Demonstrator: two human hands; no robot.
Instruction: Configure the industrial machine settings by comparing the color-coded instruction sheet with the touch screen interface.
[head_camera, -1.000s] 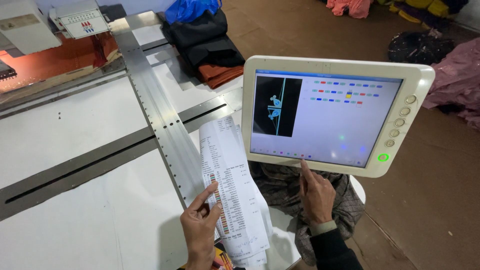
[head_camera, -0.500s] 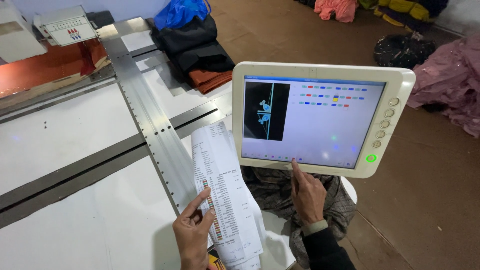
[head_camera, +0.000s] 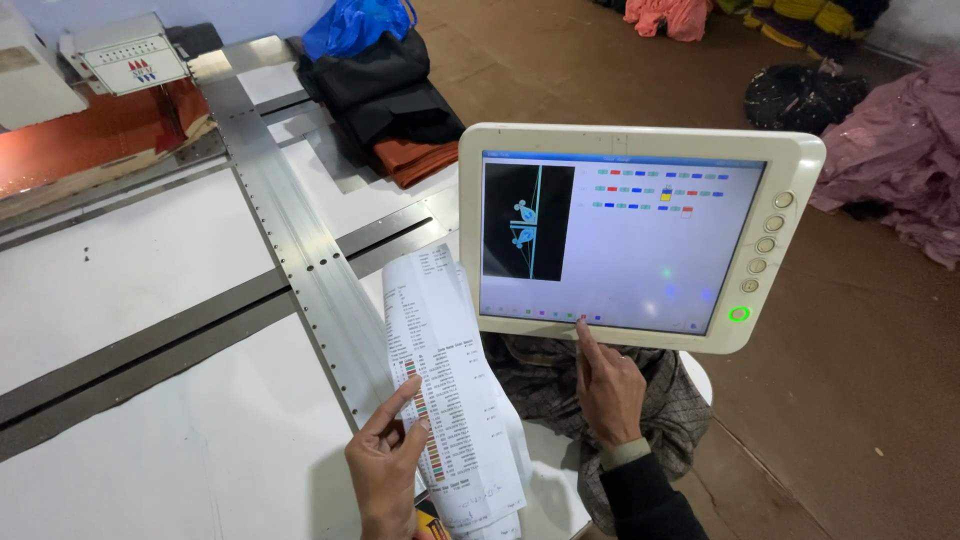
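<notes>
My left hand holds a long white printed sheet with a column of small coloured marks, thumb and fingers pinching its left edge low in the head view. My right hand points its index finger at the bottom row of icons on a white touch-screen panel. The screen shows a black box with a light blue pattern and rows of small coloured bars. Round buttons and a green lit one run down the panel's right side.
A white machine table with metal rails fills the left. Folded black and orange cloth and a blue bag lie at its far end. Pink fabric and other garments are piled on the brown floor at right.
The view has shifted slightly; panel and sheet sit a little lower left. My right index finger stays at the screen's bottom row. My left hand keeps hold of the sheet.
</notes>
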